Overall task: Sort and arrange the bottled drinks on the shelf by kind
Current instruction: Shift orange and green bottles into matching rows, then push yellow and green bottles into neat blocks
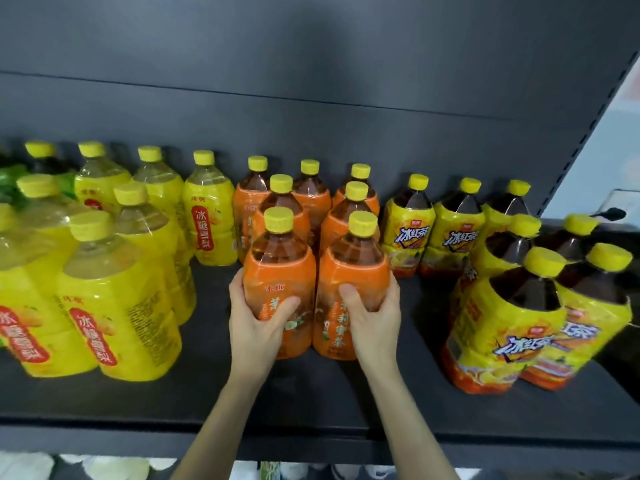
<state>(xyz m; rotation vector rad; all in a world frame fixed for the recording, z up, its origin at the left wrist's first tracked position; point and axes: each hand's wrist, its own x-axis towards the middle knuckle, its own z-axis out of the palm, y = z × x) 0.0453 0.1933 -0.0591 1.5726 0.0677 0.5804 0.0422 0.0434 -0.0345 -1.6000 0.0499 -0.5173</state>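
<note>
On the dark shelf [311,403] stand bottled drinks with yellow caps, grouped by label. In the middle are several orange-labelled tea bottles in two rows. My left hand [258,325] grips the front left orange bottle [278,271] around its lower body. My right hand [372,320] grips the front right orange bottle [353,271] the same way. Both bottles stand upright, side by side and touching. Yellow pear-drink bottles [114,306] fill the left. Iced-tea bottles [509,323] with yellow and orange labels fill the right.
A green-labelled bottle [12,178] shows at the far left behind the yellow ones. The shelf's dark back panel [311,81] rises behind the rows. Bare shelf lies in front of the orange bottles. White-capped items [114,467] sit on the shelf below.
</note>
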